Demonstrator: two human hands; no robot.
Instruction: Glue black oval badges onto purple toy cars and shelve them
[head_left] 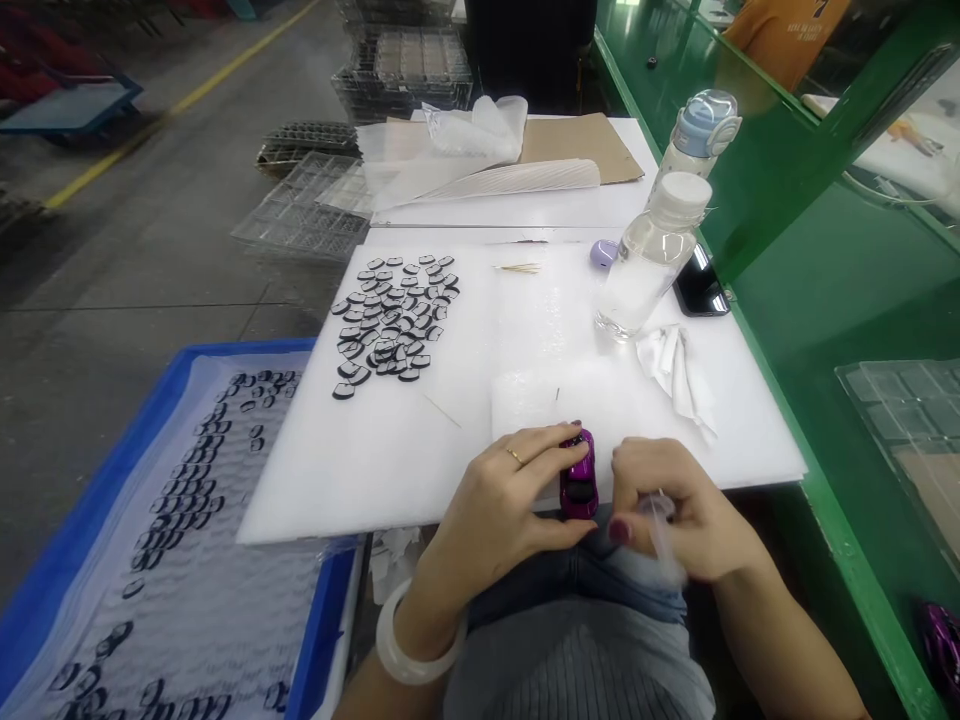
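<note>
At the near edge of the white table, my left hand (517, 490) is closed on a shiny purple toy car (578, 475), thumb at one end and fingers at the other. A ring and a white bangle are on that hand and wrist. To the right of the car, my right hand (671, 510) is curled around a clear plastic syringe (666, 545); its flanged end shows by the thumb, and its tip cannot be made out. Just beyond the car lies a tiny dark sliver (557, 394). Many small black-edged pieces (394, 320) lie spread on the table's left side.
At the right stand a clear bottle (652, 260) and a blue-lidded bottle (697, 135), near a phone (701, 285), a purple case (603, 254) and a crumpled tissue (675, 375). Thin sticks (519, 268) lie mid-table. A blue tray (330, 610) with similar pieces is at left.
</note>
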